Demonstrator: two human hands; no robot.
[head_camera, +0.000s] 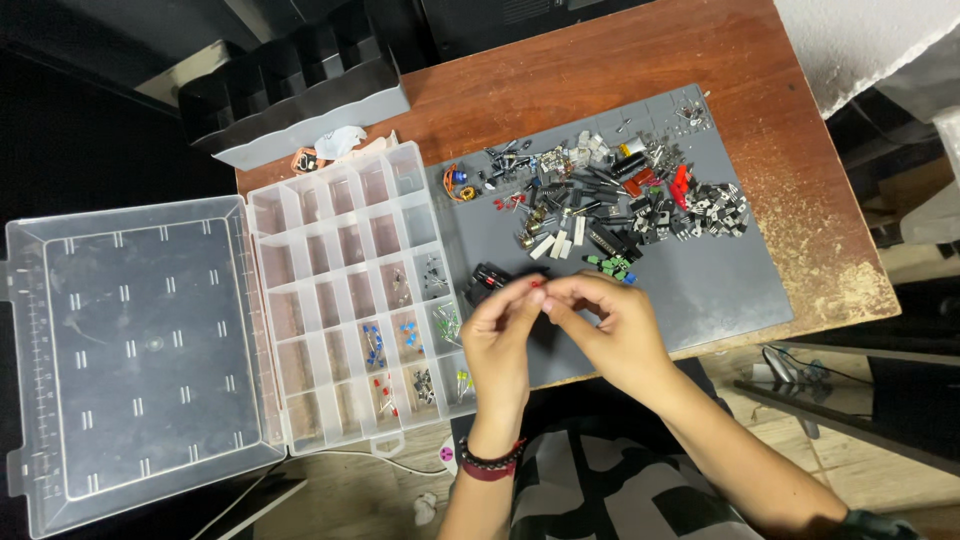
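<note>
My left hand (497, 340) and my right hand (612, 325) meet over the front edge of a grey mat (720, 270). Together their fingertips pinch a tiny red component (536, 285). A small black part (487, 277) lies just behind my left fingers. A heap of mixed electronic components (610, 195) covers the far half of the mat. To the left stands an open clear compartment box (345, 300); some cells hold small blue, red, green and dark parts. Its lid (130, 350) lies flat, hanging past the table.
A dark divided tray (300, 95) stands at the table's back left. The wooden table (820, 200) ends close on the right and front. Cables and a white plug (447, 455) lie on the floor below.
</note>
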